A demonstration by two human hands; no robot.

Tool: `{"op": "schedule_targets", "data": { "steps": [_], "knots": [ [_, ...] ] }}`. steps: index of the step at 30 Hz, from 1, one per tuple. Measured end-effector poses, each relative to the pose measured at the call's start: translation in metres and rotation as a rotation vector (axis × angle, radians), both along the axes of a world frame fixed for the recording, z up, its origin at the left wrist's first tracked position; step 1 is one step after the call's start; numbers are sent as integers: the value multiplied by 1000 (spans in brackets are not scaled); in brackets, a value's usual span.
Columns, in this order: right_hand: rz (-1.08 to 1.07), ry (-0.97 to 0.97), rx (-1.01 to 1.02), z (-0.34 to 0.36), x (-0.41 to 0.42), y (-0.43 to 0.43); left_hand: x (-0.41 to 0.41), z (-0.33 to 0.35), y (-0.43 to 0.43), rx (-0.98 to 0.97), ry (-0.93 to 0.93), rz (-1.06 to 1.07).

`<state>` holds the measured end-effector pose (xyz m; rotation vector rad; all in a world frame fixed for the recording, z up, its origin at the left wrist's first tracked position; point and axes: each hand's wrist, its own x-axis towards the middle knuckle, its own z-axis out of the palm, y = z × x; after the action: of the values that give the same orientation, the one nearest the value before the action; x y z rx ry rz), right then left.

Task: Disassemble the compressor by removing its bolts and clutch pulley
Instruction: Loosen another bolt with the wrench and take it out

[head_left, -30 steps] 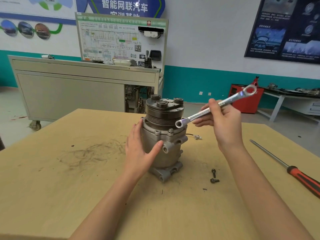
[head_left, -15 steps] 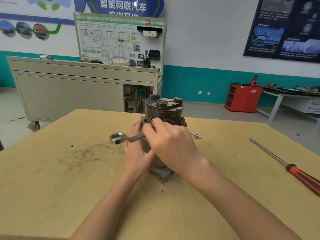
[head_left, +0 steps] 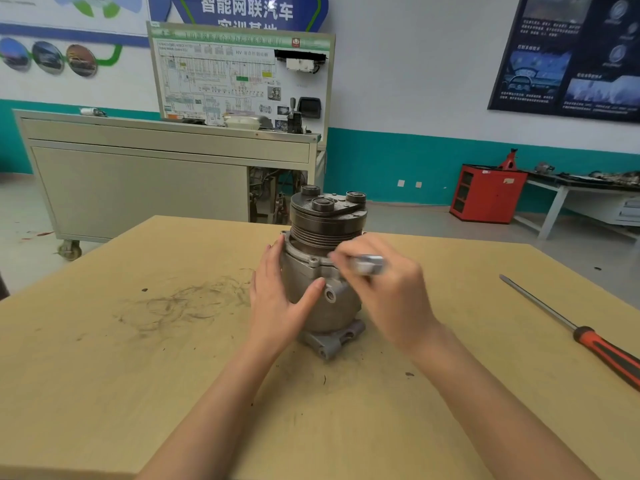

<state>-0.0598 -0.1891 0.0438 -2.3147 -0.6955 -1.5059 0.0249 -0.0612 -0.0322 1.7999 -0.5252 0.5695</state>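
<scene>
Braces the compressor [head_left: 322,292], upright at mid-table [head_left: 138,375], with the left hand [head_left: 277,303]: fingers straight, palm flat on the housing's left side, thumb across its front. Grips a wrench [head_left: 369,264] in the right hand [head_left: 391,292], fingers curled round it just below the clutch pulley [head_left: 327,220]. Cannot tell where the blurred tool's head sits. Hides the housing's right side behind that hand. Leaves a screwdriver [head_left: 588,341] well apart to the right, handle cut off at the edge.

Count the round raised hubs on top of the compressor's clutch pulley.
3, all on the clutch pulley: back-left hub, front hub, right hub. The top is in full view, so none seems hidden.
</scene>
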Motion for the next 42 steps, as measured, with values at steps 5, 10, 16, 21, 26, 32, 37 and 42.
{"op": "schedule_targets", "data": {
  "steps": [5,10,16,21,26,32,37,42],
  "knots": [
    [718,601,1102,-6,14,-48,-2,1,1,34,7,10],
    [880,922,1398,4,50,-65,-2,1,1,28,7,1],
    [739,756,1168,10,35,-63,-2,1,1,43,22,6],
    [424,347,740,34,10,-38,-2,1,1,57,35,9],
    [8,-120,-4,44,1,-15,-2,1,1,54,20,11],
    [-343,-210,-409,23,0,19,0,0,-1,50,44,6],
    [-445,-209,-419,10,-1,44,4,0,-3,32,66,6],
    [-340,-213,-319,6,3,26,1,-1,-2,2,40,-20]
  ]
}}
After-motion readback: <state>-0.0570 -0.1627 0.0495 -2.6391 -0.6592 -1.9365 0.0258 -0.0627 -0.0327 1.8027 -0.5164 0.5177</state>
